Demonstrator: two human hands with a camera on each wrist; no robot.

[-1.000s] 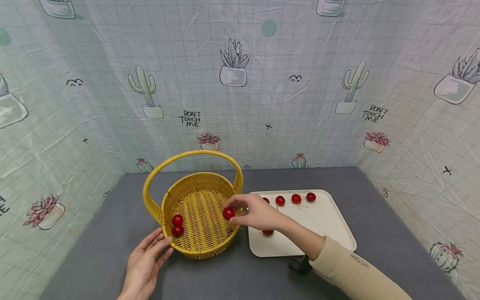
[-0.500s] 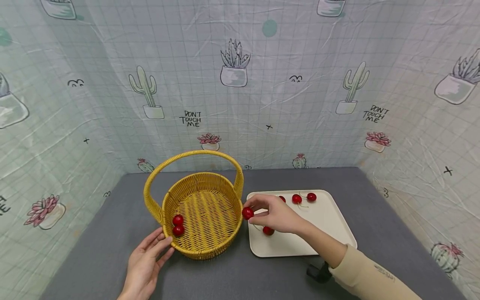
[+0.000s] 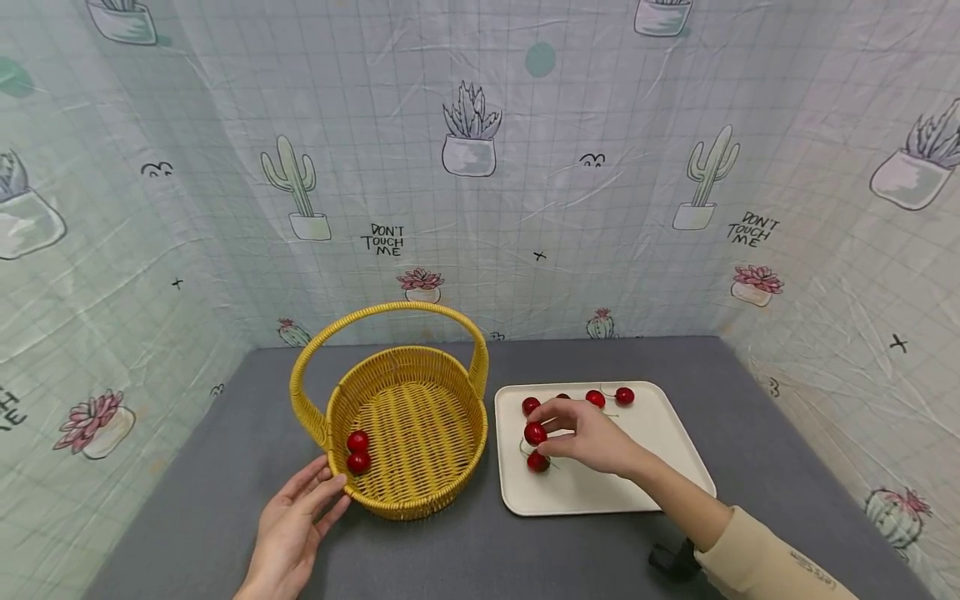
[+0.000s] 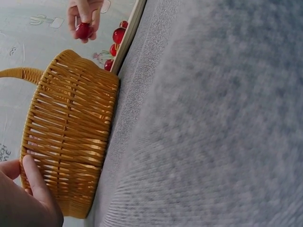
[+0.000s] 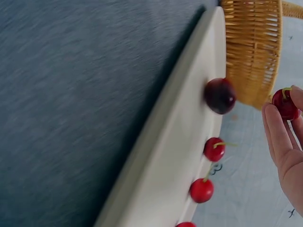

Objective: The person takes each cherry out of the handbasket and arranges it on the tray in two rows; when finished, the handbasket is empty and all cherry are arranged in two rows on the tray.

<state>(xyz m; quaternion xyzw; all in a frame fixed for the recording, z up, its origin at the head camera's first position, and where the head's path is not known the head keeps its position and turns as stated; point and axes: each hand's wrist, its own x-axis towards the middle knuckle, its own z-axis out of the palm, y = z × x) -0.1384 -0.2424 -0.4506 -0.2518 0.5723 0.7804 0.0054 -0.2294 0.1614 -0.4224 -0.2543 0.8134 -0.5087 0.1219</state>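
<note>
My left hand point(image 3: 288, 525) holds the near left edge of a yellow woven basket point(image 3: 408, 507), thumb at the rim and fingers against the outer wall. Two red cherries point(image 3: 358, 462) lie together inside the basket at its left. My right hand point(image 3: 588, 433) pinches a cherry point(image 3: 535, 432) between thumb and fingertips, above the left part of a cream tray point(image 3: 630, 492). In the right wrist view the held cherry point(image 5: 285, 105) shows a short green stem. Below it on the tray lies another cherry point(image 3: 537, 461). Several more sit along the tray's far edge, one partly hidden by my hand.
The basket's tall arched handle point(image 3: 390, 307) stands upright over it. Tray and basket stand side by side on a grey tabletop point(image 3: 450, 558). A patterned curtain point(image 3: 525, 192) encloses the back and both sides. A black strap piece point(image 3: 675, 560) hangs at the right wrist.
My right hand has moved right with the cherry, from over the basket's right side to above the tray. My left hand and the basket have stayed put.
</note>
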